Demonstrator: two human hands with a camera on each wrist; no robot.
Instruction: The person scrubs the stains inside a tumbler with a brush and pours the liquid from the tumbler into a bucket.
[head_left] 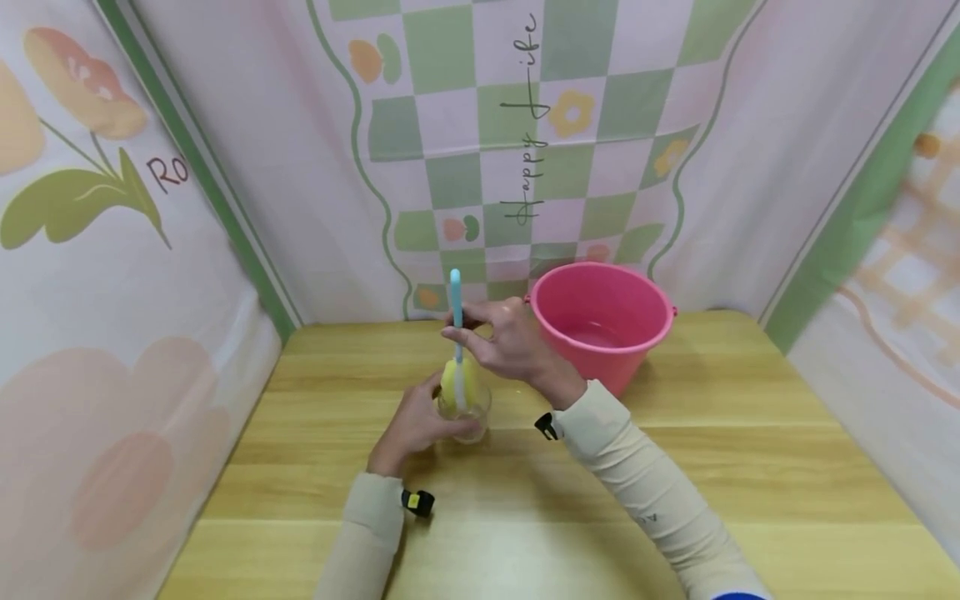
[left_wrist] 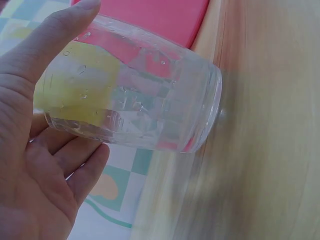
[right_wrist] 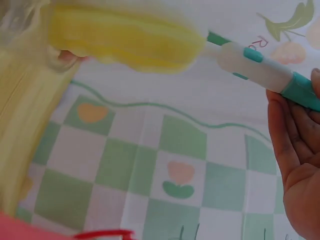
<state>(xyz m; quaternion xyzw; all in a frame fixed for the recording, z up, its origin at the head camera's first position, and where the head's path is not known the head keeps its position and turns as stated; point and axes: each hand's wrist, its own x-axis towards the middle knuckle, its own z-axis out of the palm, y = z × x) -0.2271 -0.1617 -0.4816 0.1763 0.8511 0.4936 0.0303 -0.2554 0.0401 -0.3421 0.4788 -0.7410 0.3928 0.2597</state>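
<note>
My left hand [head_left: 414, 419] grips a clear glass cup [left_wrist: 155, 95], thumb on one side and fingers on the other. Water drops cling to the cup's wall. From above, my right hand [head_left: 512, 340] pinches the blue-and-white handle [right_wrist: 260, 65] of a sponge cup brush. Its yellow sponge head [right_wrist: 125, 37] points down, with its tip inside the cup's mouth and much of it above the rim. In the left wrist view the yellow shows through the glass near the rim, and the cup's base is close over the wooden table [head_left: 315, 433].
A pink bucket [head_left: 603, 367] stands at the back right of the table, just beyond my right wrist. Behind the table hangs a green-and-white checked curtain [head_left: 506, 117], with printed cloth on both sides.
</note>
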